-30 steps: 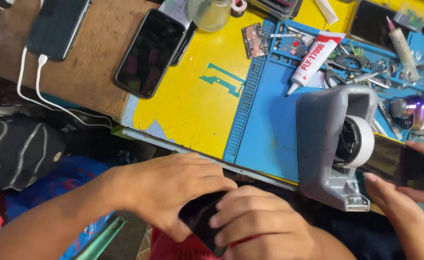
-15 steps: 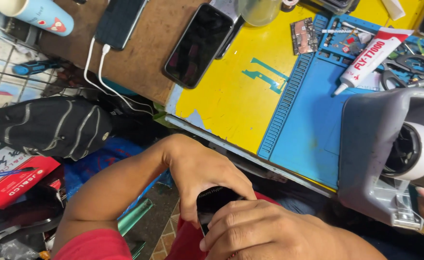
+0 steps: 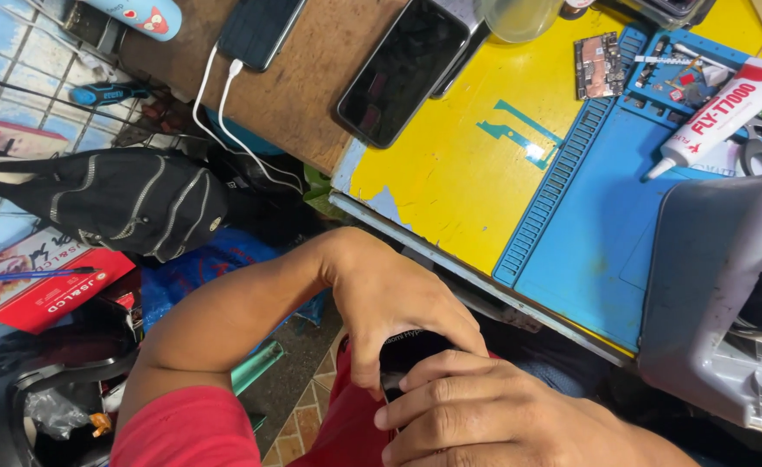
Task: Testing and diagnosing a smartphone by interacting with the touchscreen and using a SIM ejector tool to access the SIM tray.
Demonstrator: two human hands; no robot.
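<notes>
Both hands meet low in the view, below the edge of the table [image 3: 416, 216]. The left hand [image 3: 390, 303] comes in from the left with its wrist bent and its fingers curled down over a small black object [image 3: 409, 353]. The right hand [image 3: 493, 415] lies just under it, and its fingers are closed around the lower side of the same object. Only a small dark part of the object shows between the fingers, so its kind cannot be told. Both hands grip it together, above the person's lap.

Beyond the hands, on the table, there is a yellow and blue work mat [image 3: 571, 233]. A grey plastic stand [image 3: 710, 277] is on the mat, up and to the right of the hands. A white glue tube [image 3: 727, 112] lies further away behind the stand, and a small circuit board [image 3: 599, 66] is near the far edge of the mat. A dark phone [image 3: 403, 73] lies face up on the brown part of the table, well above the left hand, and a second phone [image 3: 260, 30] with a white cable [image 3: 225, 121] is further to the left of it. On the floor, to the left of the left arm, there are a black bag [image 3: 121, 199] and a red box [image 3: 44, 277].
</notes>
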